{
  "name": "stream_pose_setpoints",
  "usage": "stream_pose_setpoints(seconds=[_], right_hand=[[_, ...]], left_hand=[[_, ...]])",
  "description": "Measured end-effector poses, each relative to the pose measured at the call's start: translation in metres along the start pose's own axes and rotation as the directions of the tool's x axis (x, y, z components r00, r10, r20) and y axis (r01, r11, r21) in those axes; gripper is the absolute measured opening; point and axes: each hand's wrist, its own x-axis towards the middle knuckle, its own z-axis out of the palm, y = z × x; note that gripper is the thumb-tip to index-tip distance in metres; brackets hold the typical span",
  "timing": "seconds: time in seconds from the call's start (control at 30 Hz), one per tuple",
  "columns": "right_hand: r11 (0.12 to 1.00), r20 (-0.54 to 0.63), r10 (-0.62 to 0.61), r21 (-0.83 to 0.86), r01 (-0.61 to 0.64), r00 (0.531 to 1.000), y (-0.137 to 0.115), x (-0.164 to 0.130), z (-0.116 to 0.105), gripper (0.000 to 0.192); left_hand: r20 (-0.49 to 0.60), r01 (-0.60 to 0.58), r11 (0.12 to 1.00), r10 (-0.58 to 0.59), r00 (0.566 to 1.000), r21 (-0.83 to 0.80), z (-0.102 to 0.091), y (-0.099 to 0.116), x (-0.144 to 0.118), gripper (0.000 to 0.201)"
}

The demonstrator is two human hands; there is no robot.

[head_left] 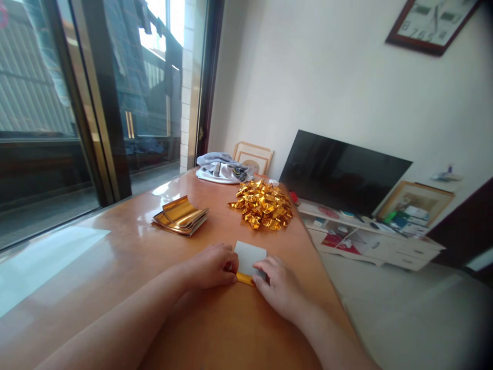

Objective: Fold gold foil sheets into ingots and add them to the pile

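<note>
In the head view, a small pale sheet (249, 255) is seen lying on the brown table (200, 324), directly in front of the person and between the two hands. Along its near edge, a narrow gold strip (245, 279) is shown folded over. The left end of this fold is gripped by the left hand (215, 266), whose fingers are curled inward, with thumb and forefinger brought nearly together at the sheet's corner. The right end is held by the right hand (279, 285): its thumb is laid on the gold strip, its forefinger is bent over the pale face just above, and only a slight gap is left between them.

Beyond the left hand, a stack of gold sheets (185, 218) is placed on the table, its upper sheets curled upward. Farther along, near the table's right edge, a heap of folded gold pieces (265, 205) is piled loosely. Behind it, a bundle of pale cloth (217, 172) is set at the far end, with a framed picture (254, 154) propped beyond it.

On the wall, a brown-framed clock (433, 25) is cut off by the upper edge; the numerals 7, 6 and 5 can be read, while the character to their left, perhaps an 8, is blurred. Below, a large black television (342, 172) is stood on a white cabinet (385, 252).
</note>
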Motion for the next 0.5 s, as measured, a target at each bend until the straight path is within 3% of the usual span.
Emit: stream_pose_setpoints(seconds=[0.23, 0.33, 0.5], right_hand=[[0.973, -0.001, 0.045, 0.227, -0.044, 0.999, 0.006, 0.001, 0.009, 0.023], [0.948, -0.037, 0.094, 0.307, -0.078, 0.995, 0.011, 0.002, 0.01, 0.023], [0.946, -0.01, 0.125, 0.302, -0.116, 0.992, 0.012, 0.003, 0.007, 0.018]], left_hand=[[-0.011, 0.04, 0.995, -0.042, 0.999, -0.088, 0.004, -0.002, 0.001, 0.017], [-0.11, 0.107, 0.982, -0.125, 0.986, -0.154, 0.007, -0.004, 0.004, 0.023], [-0.218, 0.14, 0.978, -0.171, 0.961, -0.153, 0.01, -0.008, 0.008, 0.013]])
